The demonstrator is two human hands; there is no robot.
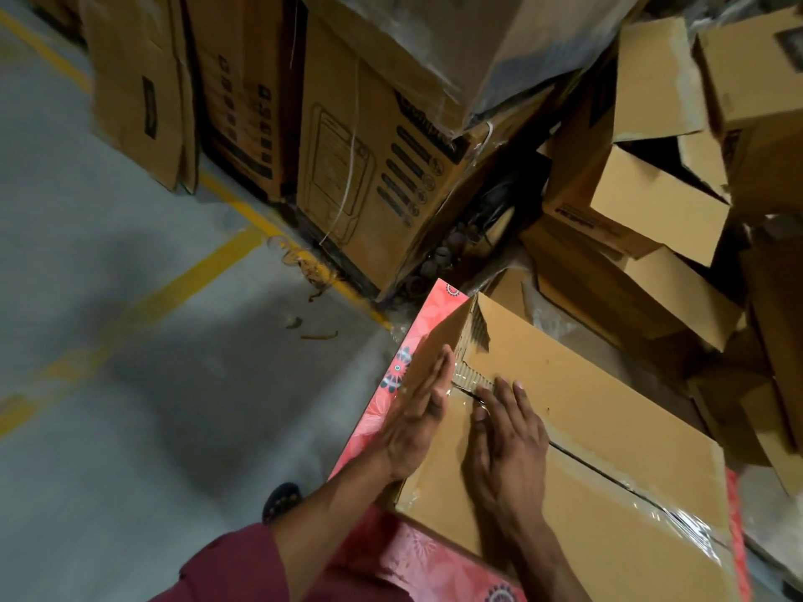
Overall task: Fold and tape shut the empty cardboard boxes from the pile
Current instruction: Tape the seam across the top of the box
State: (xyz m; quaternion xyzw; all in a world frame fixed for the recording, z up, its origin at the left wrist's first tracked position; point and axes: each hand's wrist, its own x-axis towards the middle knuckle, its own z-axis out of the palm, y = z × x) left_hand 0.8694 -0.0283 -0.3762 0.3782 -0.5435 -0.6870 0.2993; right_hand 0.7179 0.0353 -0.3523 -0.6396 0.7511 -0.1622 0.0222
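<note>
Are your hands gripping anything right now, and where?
Nothing is gripped. The left hand lies flat against the box at its side edge, and the right hand presses flat on the taped seam on top.

Pink table [428, 553] – box [586, 427], seemingly

Two bare hands show, the left hand [415, 421] and the right hand [506, 445], both on one taped cardboard box [586, 410]. Beneath it lies one pink flowered surface [434, 558]. The pile of empty boxes [643, 202] at right holds at least four; the exact number cannot be told.
</note>
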